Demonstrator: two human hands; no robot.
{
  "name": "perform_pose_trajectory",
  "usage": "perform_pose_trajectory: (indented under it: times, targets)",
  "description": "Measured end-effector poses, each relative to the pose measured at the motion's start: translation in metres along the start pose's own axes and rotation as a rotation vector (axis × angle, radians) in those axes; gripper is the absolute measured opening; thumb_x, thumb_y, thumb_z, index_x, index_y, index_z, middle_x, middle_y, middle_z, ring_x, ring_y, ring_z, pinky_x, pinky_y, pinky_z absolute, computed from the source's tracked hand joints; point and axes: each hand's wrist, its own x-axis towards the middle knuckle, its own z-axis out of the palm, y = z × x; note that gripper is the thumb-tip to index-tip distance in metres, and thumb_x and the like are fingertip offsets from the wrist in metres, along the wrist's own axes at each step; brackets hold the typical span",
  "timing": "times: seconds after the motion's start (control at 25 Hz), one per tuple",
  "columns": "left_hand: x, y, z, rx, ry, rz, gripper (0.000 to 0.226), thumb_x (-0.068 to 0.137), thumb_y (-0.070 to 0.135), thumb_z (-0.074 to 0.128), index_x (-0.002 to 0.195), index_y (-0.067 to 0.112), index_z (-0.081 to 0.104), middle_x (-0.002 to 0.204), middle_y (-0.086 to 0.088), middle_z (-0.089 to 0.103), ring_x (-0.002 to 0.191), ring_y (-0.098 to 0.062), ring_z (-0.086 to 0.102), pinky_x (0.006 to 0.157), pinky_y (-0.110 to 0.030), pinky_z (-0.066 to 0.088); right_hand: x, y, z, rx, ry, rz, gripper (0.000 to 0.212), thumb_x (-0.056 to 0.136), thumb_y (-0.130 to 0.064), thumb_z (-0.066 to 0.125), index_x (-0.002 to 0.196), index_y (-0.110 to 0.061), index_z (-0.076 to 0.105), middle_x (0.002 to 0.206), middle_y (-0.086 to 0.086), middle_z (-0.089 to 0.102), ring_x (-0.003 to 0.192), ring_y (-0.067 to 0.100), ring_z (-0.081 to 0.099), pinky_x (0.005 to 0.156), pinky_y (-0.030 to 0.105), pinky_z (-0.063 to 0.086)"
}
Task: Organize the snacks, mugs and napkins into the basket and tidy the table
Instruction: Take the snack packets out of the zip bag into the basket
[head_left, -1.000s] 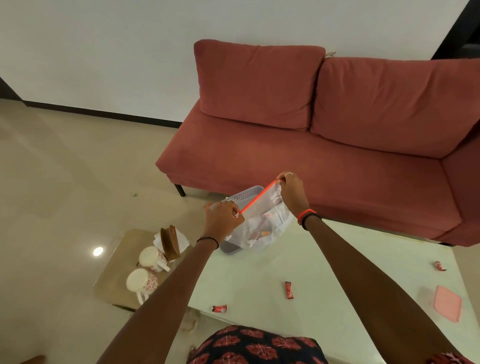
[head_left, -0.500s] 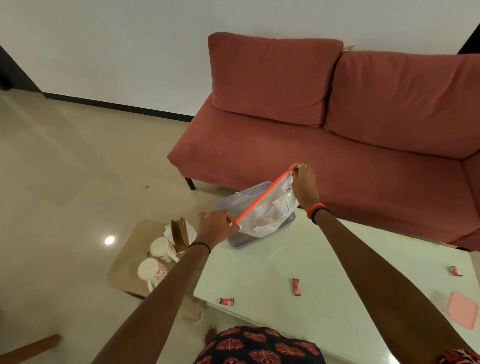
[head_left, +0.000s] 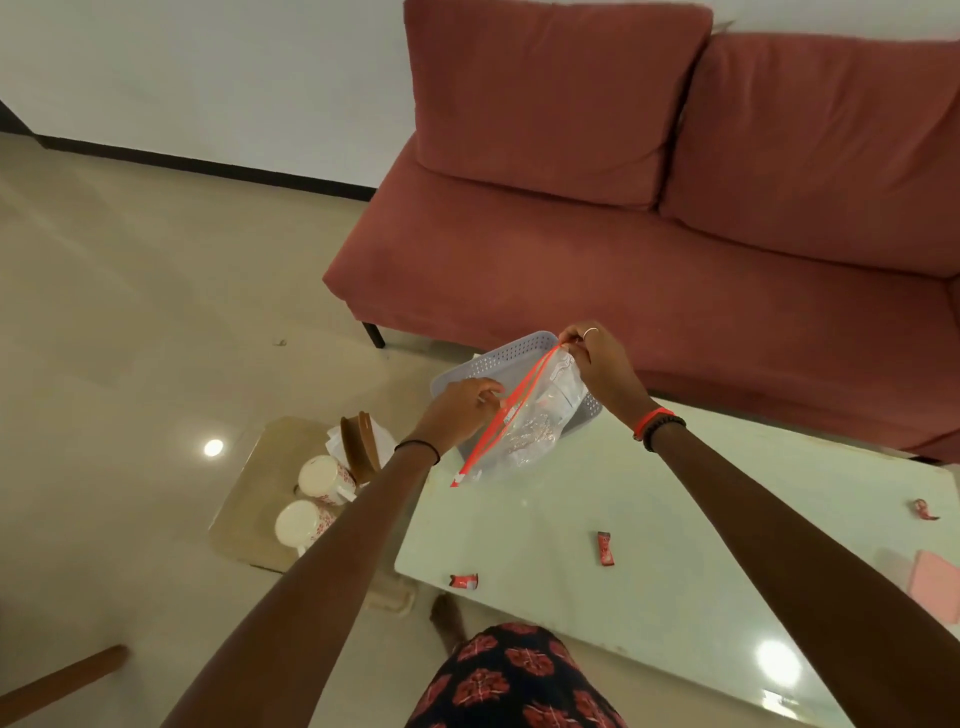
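The right hand (head_left: 597, 364) pinched the top corner of a clear zip bag (head_left: 524, 426) by its orange-red seal strip, fingers closed tight on that corner, a ring showing on one finger and orange and dark bands around the wrist. The left hand (head_left: 462, 410) sat lower and to the left, fingers curled near the middle of the seal strip; whether it actually gripped the strip or only touched it could not be told. The bag hung slanted between the two hands, its seal running from the upper right corner down to a loose lower left end, with small packets dimly visible inside.

Directly behind the bag stood a pale perforated basket (head_left: 511, 356), at the far left corner of the white worktop (head_left: 649, 561). On that worktop lay three small red snack wrappers, well apart: one near the front edge (head_left: 463, 581), one toward the middle (head_left: 605, 548), one far right (head_left: 923, 509). A pink flat item (head_left: 935, 584) lay at the right edge.

Left of the worktop, a lower beige side table (head_left: 244, 519) carried two white mugs with red print (head_left: 324, 478) (head_left: 301, 524), and behind them a brown holder with white napkins (head_left: 358, 447). A red sofa (head_left: 649, 249) stood beyond.
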Motion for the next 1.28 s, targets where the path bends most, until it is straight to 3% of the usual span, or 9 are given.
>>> perform_pose_trajectory:
  times: [0.32, 0.4, 0.52, 0.6, 0.72, 0.8, 1.08, 1.2, 1.28]
  targets:
    - [0.029, -0.037, 0.019, -0.136, 0.054, -0.061, 0.004, 0.084, 0.014, 0.057, 0.081, 0.013, 0.055, 0.069, 0.007, 0.056, 0.061, -0.004, 0.051, 0.054, -0.003, 0.039, 0.021, 0.020, 0.042, -0.010, -0.021, 0.047, 0.013, 0.091, 0.000, 0.050, 0.095, -0.001, 0.062, 0.102, 0.015, 0.062, 0.089, 0.012, 0.053, 0.072, -0.006, 0.035]
    - [0.033, -0.040, 0.015, -0.203, 0.123, -0.045, 0.006, 0.085, 0.012, 0.056, 0.080, 0.013, 0.053, 0.066, 0.011, 0.053, 0.060, 0.001, 0.050, 0.055, -0.001, 0.038, 0.023, 0.022, 0.046, -0.048, 0.004, 0.039, 0.015, 0.091, 0.000, 0.050, 0.097, -0.001, 0.063, 0.106, 0.015, 0.061, 0.093, 0.015, 0.054, 0.078, -0.001, 0.037]
    - [0.037, -0.044, 0.010, -0.260, 0.122, -0.007, 0.007, 0.085, 0.011, 0.056, 0.079, 0.013, 0.053, 0.065, 0.012, 0.054, 0.060, -0.001, 0.051, 0.054, -0.002, 0.038, 0.015, 0.015, 0.054, -0.184, 0.038, -0.114, 0.019, 0.092, -0.005, 0.050, 0.103, -0.004, 0.064, 0.112, 0.014, 0.062, 0.105, 0.025, 0.058, 0.093, 0.029, 0.046]
    - [0.037, -0.052, 0.009, -0.296, 0.105, -0.008, 0.006, 0.086, 0.012, 0.056, 0.080, 0.013, 0.053, 0.067, 0.009, 0.056, 0.060, -0.006, 0.054, 0.057, -0.007, 0.042, 0.005, 0.004, 0.065, -0.282, -0.112, -0.305, 0.022, 0.090, -0.007, 0.053, 0.108, -0.006, 0.065, 0.112, 0.013, 0.066, 0.104, 0.028, 0.061, 0.090, 0.038, 0.050]
    - [0.036, -0.067, 0.003, -0.365, 0.131, -0.046, 0.004, 0.086, 0.014, 0.056, 0.083, 0.011, 0.055, 0.069, 0.004, 0.058, 0.060, -0.013, 0.055, 0.063, -0.025, 0.049, -0.005, 0.002, 0.089, -0.600, -0.498, -0.616, 0.043, 0.072, 0.004, 0.066, 0.113, -0.011, 0.066, 0.108, 0.010, 0.070, 0.103, 0.028, 0.064, 0.093, 0.041, 0.049]
    - [0.034, -0.076, -0.005, -0.400, 0.177, -0.076, 0.004, 0.087, 0.013, 0.056, 0.084, 0.012, 0.054, 0.069, 0.004, 0.057, 0.061, -0.012, 0.053, 0.061, -0.020, 0.047, -0.008, 0.009, 0.097, -0.725, -0.591, -0.736, 0.044, 0.063, 0.001, 0.073, 0.104, -0.014, 0.071, 0.095, 0.005, 0.073, 0.094, 0.024, 0.068, 0.100, 0.045, 0.045]
    - [0.041, -0.108, -0.037, -0.257, 0.323, -0.144, 0.018, 0.090, 0.026, 0.056, 0.086, 0.008, 0.056, 0.068, -0.001, 0.059, 0.060, -0.012, 0.054, 0.055, -0.006, 0.039, -0.006, -0.018, 0.087, -0.870, -0.444, -0.936, 0.024, 0.063, -0.002, 0.075, 0.080, -0.017, 0.071, 0.064, -0.002, 0.064, 0.063, 0.019, 0.065, 0.108, 0.050, 0.028]
    - [0.047, -0.116, -0.046, -0.117, 0.464, -0.069, 0.016, 0.091, 0.019, 0.054, 0.087, 0.004, 0.057, 0.078, -0.005, 0.057, 0.067, -0.024, 0.056, 0.063, -0.024, 0.046, -0.011, -0.029, 0.080, -0.892, -0.463, -0.923, 0.021, 0.057, -0.005, 0.079, 0.075, -0.015, 0.072, 0.060, 0.000, 0.064, 0.059, 0.019, 0.065, 0.103, 0.048, 0.042]
    - [0.051, -0.114, -0.045, -0.125, 0.479, 0.005, 0.015, 0.091, 0.016, 0.055, 0.085, 0.003, 0.057, 0.077, -0.007, 0.056, 0.062, -0.023, 0.055, 0.065, -0.019, 0.045, -0.015, -0.031, 0.080, -0.869, -0.542, -0.805, 0.019, 0.057, -0.021, 0.085, 0.070, -0.018, 0.073, 0.059, -0.002, 0.066, 0.056, 0.017, 0.066, 0.089, 0.042, 0.053]
